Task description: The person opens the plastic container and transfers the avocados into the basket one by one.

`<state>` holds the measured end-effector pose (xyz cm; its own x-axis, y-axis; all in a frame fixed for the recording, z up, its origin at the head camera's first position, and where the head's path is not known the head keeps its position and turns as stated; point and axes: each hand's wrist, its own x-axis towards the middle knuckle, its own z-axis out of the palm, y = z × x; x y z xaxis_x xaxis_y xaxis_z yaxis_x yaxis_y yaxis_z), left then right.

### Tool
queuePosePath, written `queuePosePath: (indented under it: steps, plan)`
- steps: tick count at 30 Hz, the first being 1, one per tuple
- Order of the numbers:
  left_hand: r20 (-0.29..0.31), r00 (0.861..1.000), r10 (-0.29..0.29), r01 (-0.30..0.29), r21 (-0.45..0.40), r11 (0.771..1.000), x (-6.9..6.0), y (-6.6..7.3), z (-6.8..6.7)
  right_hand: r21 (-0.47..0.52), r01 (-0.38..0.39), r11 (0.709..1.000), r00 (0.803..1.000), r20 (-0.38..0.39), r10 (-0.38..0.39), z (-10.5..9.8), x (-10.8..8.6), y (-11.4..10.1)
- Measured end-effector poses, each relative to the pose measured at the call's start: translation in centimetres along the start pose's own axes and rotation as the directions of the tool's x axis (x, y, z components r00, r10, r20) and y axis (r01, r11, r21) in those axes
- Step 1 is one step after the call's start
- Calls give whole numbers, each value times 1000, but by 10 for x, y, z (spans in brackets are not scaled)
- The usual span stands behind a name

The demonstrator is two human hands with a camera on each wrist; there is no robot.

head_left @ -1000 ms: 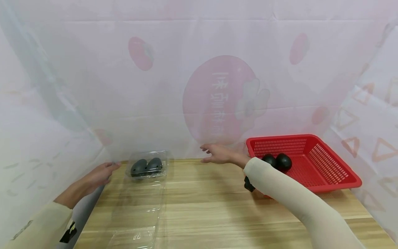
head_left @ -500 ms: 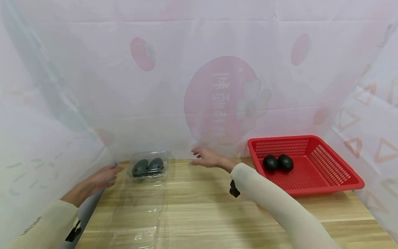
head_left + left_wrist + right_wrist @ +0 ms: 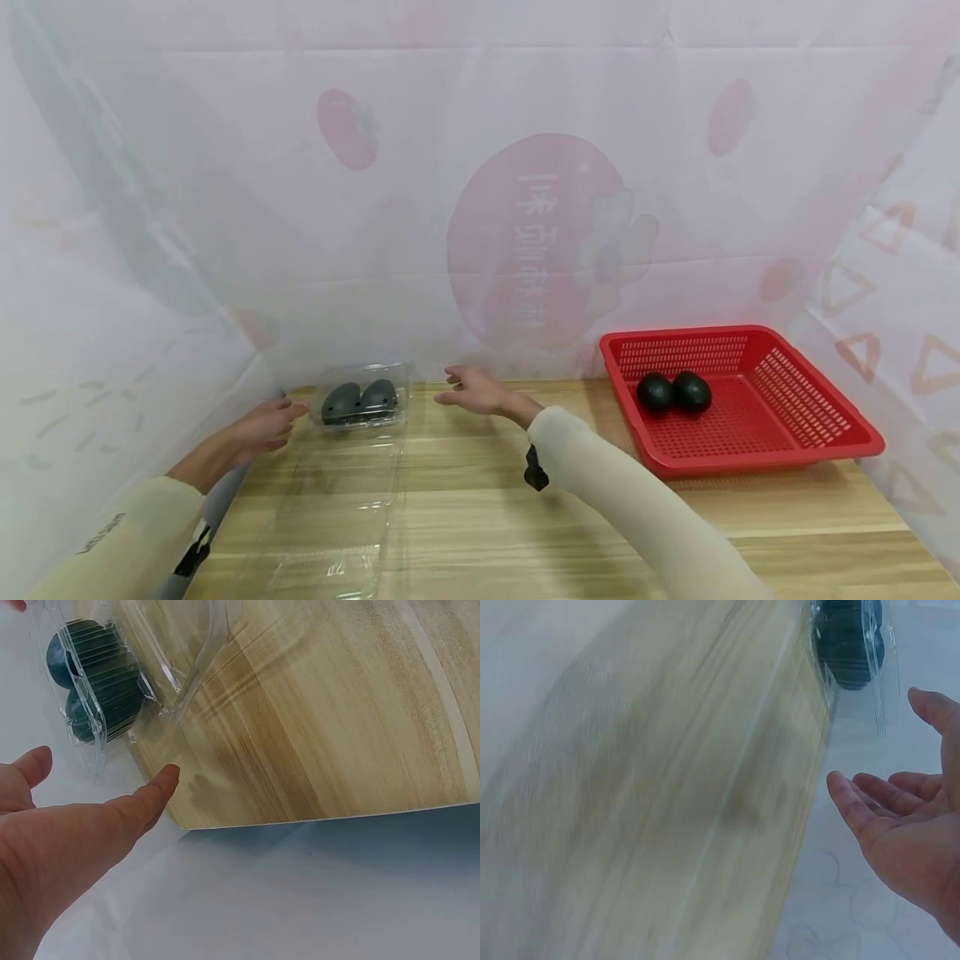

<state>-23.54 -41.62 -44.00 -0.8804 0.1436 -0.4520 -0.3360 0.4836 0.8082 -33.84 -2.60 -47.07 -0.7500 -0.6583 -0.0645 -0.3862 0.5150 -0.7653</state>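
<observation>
At ten o'clock on the worktop point(image 3: 465, 525), a clear plastic clamshell point(image 3: 402, 387) with two dark avocados point(image 3: 379, 398) side by side. Near its nine o'clock side, the left hand point(image 3: 264, 429), wide and relaxed; off its three o'clock, the right hand point(image 3: 480, 392), likewise wide. At two o'clock, a red perforated basket point(image 3: 765, 461) with two more avocados point(image 3: 692, 392).

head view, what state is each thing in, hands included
Red basket: upright, open-topped, holding two fruits
Dark fruits in the basket: side by side
Clear plastic box: holding two dark fruits; lid state unclear
Dark fruits in the box: side by side
Clear plastic in front of the box: on the table
Left hand: holding nothing
Right hand: holding nothing
</observation>
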Motion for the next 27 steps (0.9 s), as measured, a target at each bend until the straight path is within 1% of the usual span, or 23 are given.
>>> queuePosePath:
  steps: [3,9,15,19,27]
  plan:
    - [3,1000,-3,3,12,1000,2,-1,1,29,-3,1000,1000,-21,3,9,4,-3]
    - [-3,1000,-13,13,-11,1000,6,1,5,91,-10,996,998,-53,15,25,10,-10]
    - [0,1000,-19,19,-15,1000,9,2,7,155,-40,987,994,-98,56,38,15,-18]
    - [8,1000,-4,4,-28,1000,10,2,8,185,-56,981,991,-111,77,46,18,-21]
    - [29,999,27,-26,-15,1000,13,4,13,244,-46,969,990,-119,77,59,24,-27]
